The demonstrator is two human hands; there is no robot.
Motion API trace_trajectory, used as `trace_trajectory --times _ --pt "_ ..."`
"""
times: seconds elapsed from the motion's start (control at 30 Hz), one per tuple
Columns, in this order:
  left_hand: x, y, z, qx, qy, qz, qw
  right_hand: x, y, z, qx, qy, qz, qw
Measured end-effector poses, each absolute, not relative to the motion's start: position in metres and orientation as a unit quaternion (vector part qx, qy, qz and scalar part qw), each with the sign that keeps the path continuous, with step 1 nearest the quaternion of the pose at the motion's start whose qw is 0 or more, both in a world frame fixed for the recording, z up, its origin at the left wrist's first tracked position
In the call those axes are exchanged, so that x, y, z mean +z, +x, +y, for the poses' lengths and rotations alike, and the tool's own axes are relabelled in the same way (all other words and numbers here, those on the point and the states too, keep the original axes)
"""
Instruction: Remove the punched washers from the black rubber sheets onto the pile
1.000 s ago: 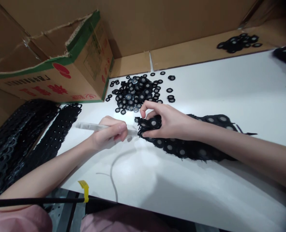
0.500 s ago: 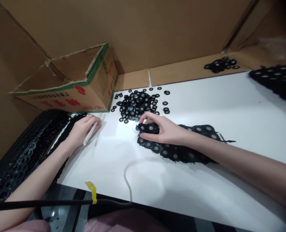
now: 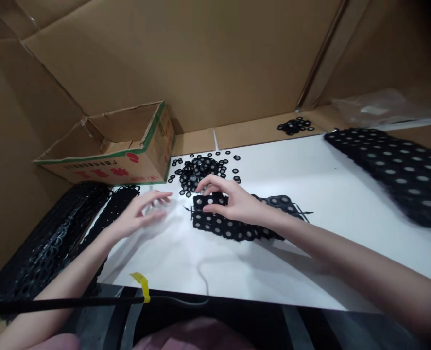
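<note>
On the white table lies a black sheet (image 3: 218,226) set with rows of pale round discs, with a thin dark arrow-like tip at each end. My right hand (image 3: 237,199) arches over its left end, thumb and fingers apart, the sheet's edge showing between them. Further left, my left hand (image 3: 138,214) hovers low over the table with its fingers spread. A blurred whitish shape lies under those fingers, and I cannot make out whether it is the stick. Just behind my right hand is a heap of small black rings with pale centres (image 3: 197,170).
An open cardboard box (image 3: 146,167) with a green rim stands at the back left. Black perforated sheets (image 3: 43,243) are piled at the left edge. A large dotted black sheet (image 3: 393,165) lies at the right. Another small ring pile (image 3: 295,126) sits behind. A black cable (image 3: 73,305) crosses in front.
My left hand has uncurled from the white stick and moved right. My right hand's fingers have loosened at the sheet, which now lies flatter. The view has shifted right.
</note>
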State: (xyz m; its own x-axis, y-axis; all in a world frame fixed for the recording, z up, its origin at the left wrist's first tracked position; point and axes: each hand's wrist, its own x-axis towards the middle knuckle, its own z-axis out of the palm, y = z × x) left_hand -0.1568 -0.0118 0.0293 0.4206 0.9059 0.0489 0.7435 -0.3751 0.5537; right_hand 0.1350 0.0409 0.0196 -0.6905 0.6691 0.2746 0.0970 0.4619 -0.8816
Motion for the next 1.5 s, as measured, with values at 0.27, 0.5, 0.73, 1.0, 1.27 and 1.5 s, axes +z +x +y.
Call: trace_trajectory --times 0.27,0.5,0.73,1.0,1.27,1.5 --pt "0.038 -0.06 0.007 0.231 0.692 0.398 0.556 0.045 0.14 -0.018 0.218 -0.25 -0.757 0.564" --pt "0.067 -0.042 0.011 0.458 0.582 0.324 0.589 -0.018 0.134 -0.054 0.745 -0.173 -0.559 0.321" --pt "0.039 -0.08 -0.043 0.437 0.603 0.396 0.537 -0.005 0.141 -0.001 0.793 -0.254 -0.23 0.503" --pt "0.019 -0.12 -0.093 0.111 0.657 0.413 0.621 -0.008 0.117 0.036 0.723 -0.37 -0.339 0.475" --pt "0.063 -0.111 -0.01 0.254 0.816 0.395 0.336 -0.016 0.122 0.044 0.676 -0.361 -0.475 0.433" --pt "0.043 -0.055 0.065 0.292 0.847 0.351 0.273 -0.026 0.137 0.052 0.599 -0.303 -0.636 0.381"
